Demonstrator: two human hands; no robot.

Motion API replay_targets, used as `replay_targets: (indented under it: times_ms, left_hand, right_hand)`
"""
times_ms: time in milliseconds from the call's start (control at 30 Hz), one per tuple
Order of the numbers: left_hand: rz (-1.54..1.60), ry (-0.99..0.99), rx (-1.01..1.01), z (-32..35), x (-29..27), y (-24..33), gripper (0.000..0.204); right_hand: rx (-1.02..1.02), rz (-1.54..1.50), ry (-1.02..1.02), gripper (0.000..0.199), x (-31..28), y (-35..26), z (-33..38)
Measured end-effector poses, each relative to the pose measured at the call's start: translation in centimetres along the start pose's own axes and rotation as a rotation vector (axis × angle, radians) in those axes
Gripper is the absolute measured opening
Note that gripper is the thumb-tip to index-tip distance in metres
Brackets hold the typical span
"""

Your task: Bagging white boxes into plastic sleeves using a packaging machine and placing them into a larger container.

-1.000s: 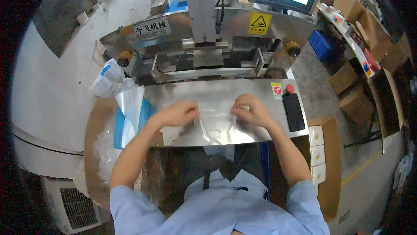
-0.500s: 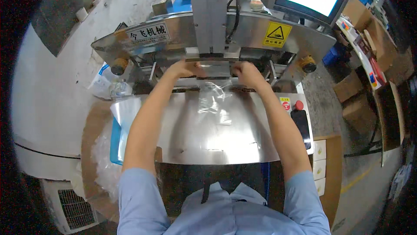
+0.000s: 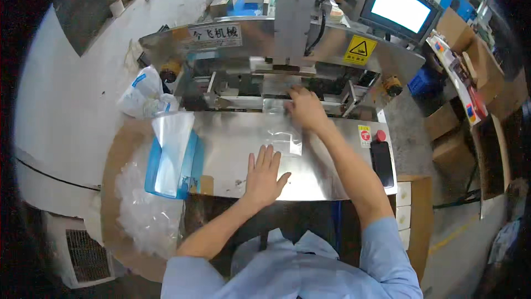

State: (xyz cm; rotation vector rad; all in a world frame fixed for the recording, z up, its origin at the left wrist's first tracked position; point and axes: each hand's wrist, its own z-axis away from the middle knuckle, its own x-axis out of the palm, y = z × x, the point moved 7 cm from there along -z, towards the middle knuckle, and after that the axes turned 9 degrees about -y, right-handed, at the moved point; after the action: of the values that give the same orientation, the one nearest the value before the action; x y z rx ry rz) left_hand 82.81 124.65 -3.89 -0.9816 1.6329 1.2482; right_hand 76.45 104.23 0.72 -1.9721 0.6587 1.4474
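Stainless-steel sealing machine (image 3: 287, 50) stands behind the steel surface (image 3: 332, 172). Since half a second ago the left hand (image 3: 264, 174) has withdrawn from the machine mouth and now lies flat, fingers spread, holding nothing; feeding is one-handed. Right hand (image 3: 304, 108) presses the clear plastic bag (image 3: 279, 125) at the mouth, grip closed on its top edge. Blue open tray (image 3: 191, 160) holds clear bags.

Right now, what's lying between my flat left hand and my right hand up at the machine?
In the head view, a clear plastic bag lies on the steel table between the left hand and right hand.
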Motion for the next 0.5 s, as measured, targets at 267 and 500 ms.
replay_targets:
  times_ms: [267,500]
  left_hand:
    - [0.058,0.123,0.015,0.8,-0.2,0.6,0.060]
    - [0.047,0.069,-0.024,1.3,-0.1,0.4,0.061]
  right_hand:
    - [-0.024,-0.012,-0.002,0.044,0.8,0.8,0.0]
    - [0.028,-0.040,-0.065,0.036,0.0,-0.3,-0.4]
